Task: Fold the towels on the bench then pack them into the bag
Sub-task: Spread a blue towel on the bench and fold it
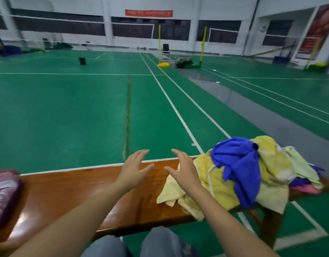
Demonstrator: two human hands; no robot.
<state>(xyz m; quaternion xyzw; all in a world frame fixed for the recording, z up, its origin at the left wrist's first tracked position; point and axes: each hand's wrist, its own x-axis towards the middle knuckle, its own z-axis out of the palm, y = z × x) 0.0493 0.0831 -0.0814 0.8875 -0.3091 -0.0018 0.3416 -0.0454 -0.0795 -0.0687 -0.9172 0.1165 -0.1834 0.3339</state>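
A heap of crumpled towels lies on the right part of the brown wooden bench (71,193). A blue towel (237,164) tops the heap, with yellow towels (195,190) beneath and pale green (300,164), purple and pink ones at the far right. A pink and white bag (2,191) sits at the bench's left end, partly cut off. My left hand (134,167) hovers over the bare bench with straight fingers, holding nothing. My right hand (184,167), fingers spread, is over the left edge of the yellow towels; whether it touches them I cannot tell.
Beyond the bench stretches a green badminton court floor (67,108) with white lines. Yellow net posts (159,45), a dark chair and a black cylinder (82,60) stand far off. My knees in grey trousers (156,242) are just below the bench's near edge.
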